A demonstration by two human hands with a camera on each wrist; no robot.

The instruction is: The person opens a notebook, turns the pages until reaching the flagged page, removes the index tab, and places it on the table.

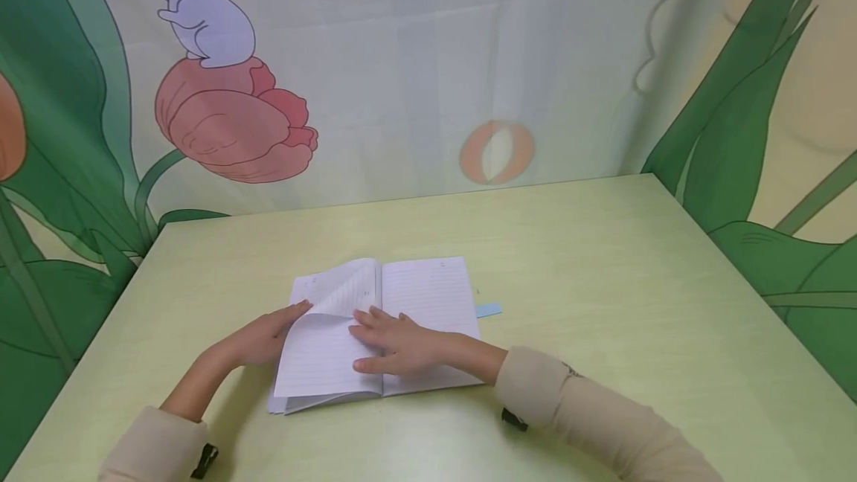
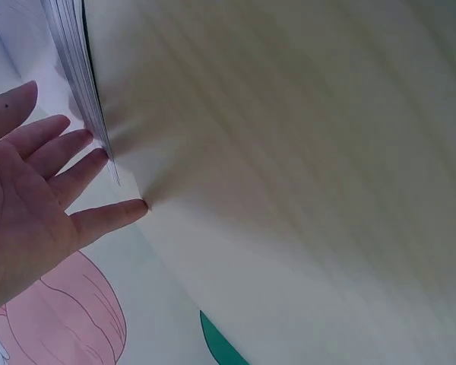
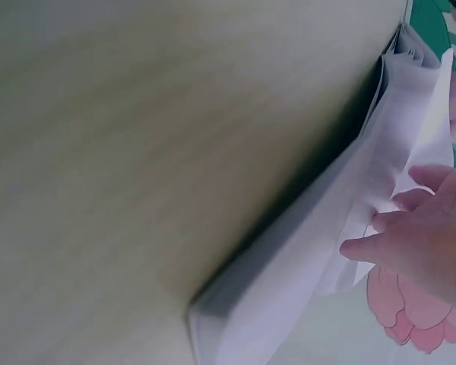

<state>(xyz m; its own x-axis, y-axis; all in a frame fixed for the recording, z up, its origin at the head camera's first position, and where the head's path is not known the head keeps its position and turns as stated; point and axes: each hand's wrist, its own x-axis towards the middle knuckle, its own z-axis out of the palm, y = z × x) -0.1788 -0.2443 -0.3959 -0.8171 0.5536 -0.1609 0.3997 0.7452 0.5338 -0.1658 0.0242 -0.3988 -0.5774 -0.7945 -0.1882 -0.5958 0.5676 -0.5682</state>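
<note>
An open notebook [image 1: 428, 288] with lined white pages lies on the table, its spine running away from me. One left-hand leaf is bent, its upper part folded over in a diagonal crease. My left hand [image 1: 268, 335] is at the notebook's left edge, with its fingertips touching the page edges; the left wrist view shows those fingers spread and fairly straight beside the page stack [image 2: 80, 76]. Across the middle, my right hand [image 1: 398, 344] rests on the bent leaf near the spine with fingers spread. In the right wrist view its fingertips touch the paper [image 3: 327, 220].
A light blue tab [image 1: 489, 309] sticks out past the notebook's right edge. The pale wooden table [image 1: 636, 303] reaches a printed curtain [image 1: 375, 80] at the back. Black clips [image 1: 514, 419] show under the beige sleeves.
</note>
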